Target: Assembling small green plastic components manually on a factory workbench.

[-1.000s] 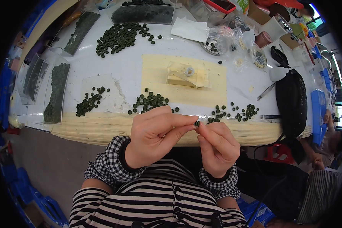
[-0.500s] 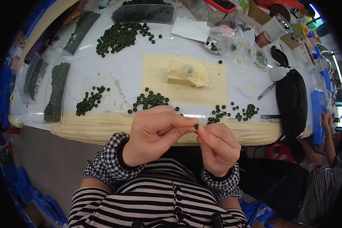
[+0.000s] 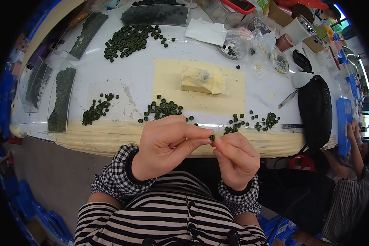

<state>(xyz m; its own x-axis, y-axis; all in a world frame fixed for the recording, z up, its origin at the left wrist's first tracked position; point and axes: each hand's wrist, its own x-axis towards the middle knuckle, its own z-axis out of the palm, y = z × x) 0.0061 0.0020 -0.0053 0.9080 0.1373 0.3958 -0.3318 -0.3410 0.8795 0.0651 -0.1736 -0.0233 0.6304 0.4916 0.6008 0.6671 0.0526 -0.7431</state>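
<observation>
Between the fingertips of my left hand [image 3: 168, 143] and my right hand [image 3: 235, 158] sits a small dark green ribbed round piece [image 3: 212, 137]. Both hands pinch it, thumb against forefinger, just over the table's front edge. Behind my left hand lies a heap of similar green pieces [image 3: 162, 107], partly hidden by the knuckles. Past my right hand are two smaller groups, one nearer [image 3: 235, 123] and one farther right [image 3: 270, 119]. A yellow taped block [image 3: 197, 84] with a small clear ring [image 3: 205, 76] on it stands beyond my hands.
Clear trays of green pieces stand at left [image 3: 61, 98] and at the back [image 3: 153, 14]. A large loose pile [image 3: 127, 41] lies far left. To the right are tweezers [image 3: 288, 99], a black mesh bag [image 3: 315, 110] and plastic bags [image 3: 256, 45]. Another person's arm [image 3: 354, 143] shows far right.
Almost nothing differs. Both hands keep their pinch on the green piece, with only a very slight shift of the picture.
</observation>
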